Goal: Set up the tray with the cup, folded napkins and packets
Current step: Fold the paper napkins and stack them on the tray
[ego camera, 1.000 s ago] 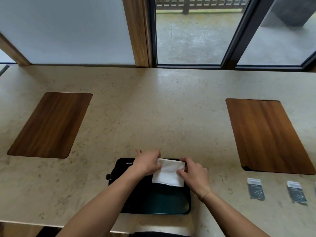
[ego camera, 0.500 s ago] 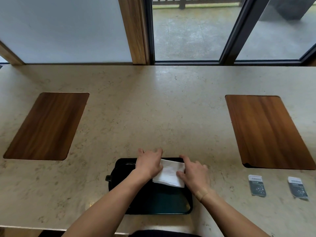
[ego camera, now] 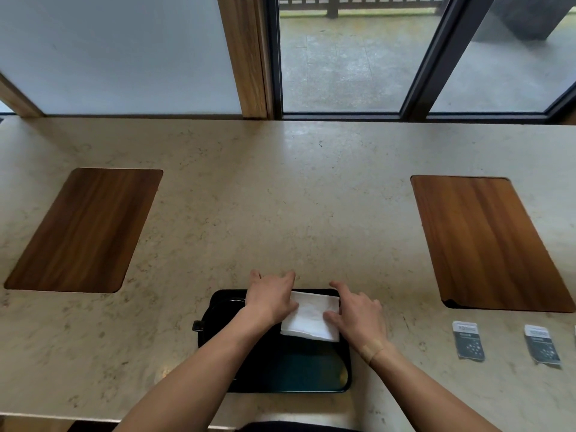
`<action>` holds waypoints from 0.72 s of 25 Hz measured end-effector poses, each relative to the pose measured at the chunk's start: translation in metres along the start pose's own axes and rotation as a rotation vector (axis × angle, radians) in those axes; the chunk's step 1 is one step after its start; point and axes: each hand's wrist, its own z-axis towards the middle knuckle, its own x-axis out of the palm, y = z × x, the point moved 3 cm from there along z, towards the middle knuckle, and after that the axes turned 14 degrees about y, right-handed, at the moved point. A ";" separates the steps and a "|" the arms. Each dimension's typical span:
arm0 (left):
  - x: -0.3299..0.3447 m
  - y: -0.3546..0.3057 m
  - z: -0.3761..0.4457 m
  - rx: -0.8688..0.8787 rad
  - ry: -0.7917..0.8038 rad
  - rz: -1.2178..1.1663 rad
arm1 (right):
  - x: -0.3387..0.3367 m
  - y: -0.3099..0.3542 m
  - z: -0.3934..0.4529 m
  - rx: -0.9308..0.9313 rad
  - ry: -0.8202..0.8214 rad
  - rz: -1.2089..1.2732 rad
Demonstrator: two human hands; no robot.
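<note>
A black tray (ego camera: 299, 372) lies at the counter's near edge, straight in front of me. A folded white napkin (ego camera: 311, 321) rests in its far right part. My left hand (ego camera: 271, 297) lies flat over the napkin's left edge, fingers stretched out. My right hand (ego camera: 358, 316) presses on the right edge, with its thumb on the cloth. A dark cup (ego camera: 226, 304) with a side handle stands at the tray's left, mostly hidden by my left hand and forearm. Two grey packets (ego camera: 468, 340) (ego camera: 541, 343) lie on the counter to the right.
The beige stone counter (ego camera: 280, 198) has a wooden inlay at the left (ego camera: 84, 229) and another at the right (ego camera: 486, 241). A window wall and a wooden post (ego camera: 246, 57) close off the far side. The counter's front edge runs just below the tray.
Both hands went from pinching the napkin to lying flatter on it. The napkin has settled onto the tray's far right part. The camera view shifted slightly.
</note>
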 end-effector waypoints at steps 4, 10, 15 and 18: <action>-0.005 0.005 0.002 0.034 -0.049 -0.064 | -0.008 -0.002 -0.006 -0.029 -0.059 0.044; -0.019 -0.018 -0.002 0.233 -0.145 -0.138 | -0.026 -0.024 -0.022 -0.028 -0.209 0.014; -0.020 -0.057 -0.004 0.273 -0.212 -0.123 | -0.042 -0.061 -0.036 -0.012 -0.260 -0.006; -0.018 -0.092 -0.001 0.284 -0.238 -0.128 | -0.051 -0.097 -0.047 0.021 -0.243 -0.005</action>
